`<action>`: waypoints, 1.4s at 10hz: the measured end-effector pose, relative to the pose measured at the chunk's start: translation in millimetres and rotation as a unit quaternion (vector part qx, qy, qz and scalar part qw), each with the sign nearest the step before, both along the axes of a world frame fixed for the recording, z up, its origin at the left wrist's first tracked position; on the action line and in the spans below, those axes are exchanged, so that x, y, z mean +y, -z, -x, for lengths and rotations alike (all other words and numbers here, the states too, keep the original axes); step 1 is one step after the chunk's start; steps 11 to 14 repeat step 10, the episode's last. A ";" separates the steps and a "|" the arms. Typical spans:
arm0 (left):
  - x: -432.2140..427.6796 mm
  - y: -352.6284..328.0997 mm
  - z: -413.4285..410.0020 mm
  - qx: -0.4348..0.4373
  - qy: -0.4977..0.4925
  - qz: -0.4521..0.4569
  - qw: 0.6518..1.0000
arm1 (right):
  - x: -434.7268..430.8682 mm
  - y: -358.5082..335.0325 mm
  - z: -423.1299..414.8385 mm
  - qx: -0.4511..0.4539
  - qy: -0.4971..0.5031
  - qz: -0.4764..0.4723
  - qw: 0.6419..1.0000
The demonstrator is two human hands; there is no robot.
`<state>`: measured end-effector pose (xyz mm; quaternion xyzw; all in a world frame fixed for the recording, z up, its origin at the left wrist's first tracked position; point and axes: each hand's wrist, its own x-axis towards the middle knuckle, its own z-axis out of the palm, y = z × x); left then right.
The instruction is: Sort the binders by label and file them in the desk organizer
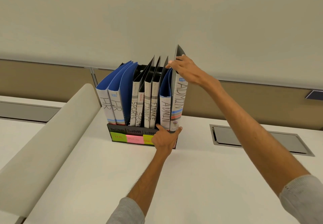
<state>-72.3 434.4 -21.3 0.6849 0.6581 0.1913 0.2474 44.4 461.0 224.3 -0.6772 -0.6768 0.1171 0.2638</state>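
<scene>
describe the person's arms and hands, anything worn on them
The left hand and right hand are bare: no gloves, rings or watch show. The forearms are uncovered. The left sleeve and right sleeve are light grey knit and end near the elbows.

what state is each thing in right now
hr binders: filed upright, left end
sports binders: filed upright
finance binders: filed upright
left admin binder: filed upright
right admin binder: upright, higher, not fully in
right hand: grips its top
left hand: open against its base
organizer: upright, nearly full
desk hatch: closed
</scene>
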 end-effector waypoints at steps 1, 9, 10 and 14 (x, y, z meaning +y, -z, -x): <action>0.6 4.2 5.1 0.009 0.022 -0.005 1.000 | 2.8 0.8 -3.0 0.037 0.004 0.010 0.999; -35.4 -2.2 48.6 -0.006 0.133 -0.081 0.988 | -64.8 158.2 21.7 0.240 0.151 -0.123 0.951; -47.1 -8.1 50.5 -0.015 0.153 -0.117 0.981 | -91.1 176.4 20.0 0.232 0.190 -0.082 0.950; -47.1 -8.1 50.5 -0.015 0.153 -0.117 0.981 | -91.1 176.4 20.0 0.232 0.190 -0.082 0.950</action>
